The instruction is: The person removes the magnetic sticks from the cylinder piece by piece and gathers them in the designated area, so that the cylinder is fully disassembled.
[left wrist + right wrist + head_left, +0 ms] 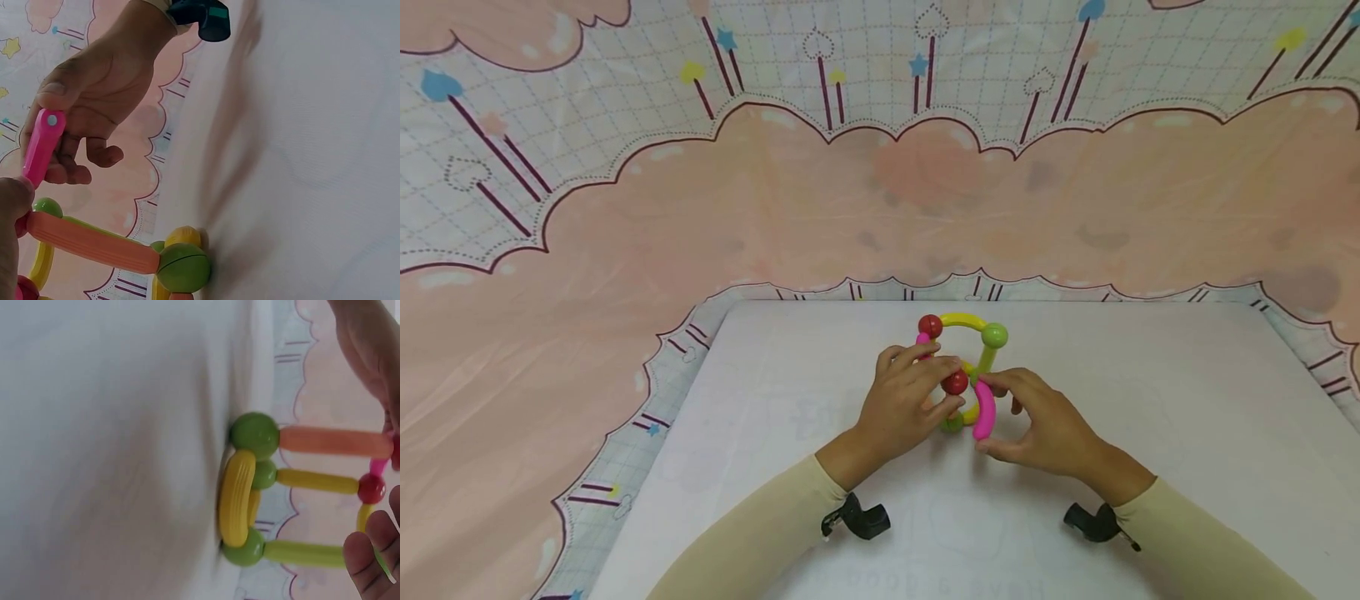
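Pale sleeves [737, 537] are flanking the near side of a ball-and-rod frame [988, 360]. Beside it, the left hand [901, 404] is gripping its near red ball [955, 382]; the right hand [1054, 427] is pinching a pink rod [985, 412]. They're joining it, I'm guessing; lining up ends is probably coming next.

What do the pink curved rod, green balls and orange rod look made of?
Pink curved rod: likely molded plastic, smooth, evenly colored; its pale round end insert might be metal, too small to confirm.
Green balls: probably hard plastic, fairly glossy; highlights, and a seam line on one.
Orange rod: seemingly plastic, satin finish; soft sheen, lengthwise grooves.
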### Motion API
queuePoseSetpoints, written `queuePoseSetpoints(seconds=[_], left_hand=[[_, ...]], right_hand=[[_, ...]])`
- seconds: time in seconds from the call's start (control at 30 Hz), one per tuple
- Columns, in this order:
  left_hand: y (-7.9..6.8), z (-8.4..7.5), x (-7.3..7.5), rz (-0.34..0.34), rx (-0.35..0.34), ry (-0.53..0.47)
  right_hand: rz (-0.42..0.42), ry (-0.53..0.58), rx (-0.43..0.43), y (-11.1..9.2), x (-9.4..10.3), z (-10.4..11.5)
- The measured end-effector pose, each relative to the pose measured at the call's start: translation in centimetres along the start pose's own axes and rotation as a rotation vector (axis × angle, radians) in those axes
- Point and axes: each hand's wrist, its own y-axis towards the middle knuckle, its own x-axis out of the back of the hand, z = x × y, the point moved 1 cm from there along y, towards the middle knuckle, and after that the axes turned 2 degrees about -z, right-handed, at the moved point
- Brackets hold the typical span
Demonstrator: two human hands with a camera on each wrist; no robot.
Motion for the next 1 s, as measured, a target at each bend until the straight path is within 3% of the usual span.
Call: queuePoseSetpoints(seconds=[0.17,0.67,1.0], left_hand=[[-0.1,0.0,0.0,0.015,0.021,-0.027],[-0.3,0.2,0.2,-0.032,-0.029,-0.022],[-0.2,0.3,0.1,-0.034,-0.035,-0.039]], right_hand=[[0.030,0.004,-0.056,-0.5,0.7,-0.9],[0.059,-0.031,-0.245,-2.2,2.6,-3.4],[0.040,-0.046,-0.270,-2.9,3.8,-4.9]])
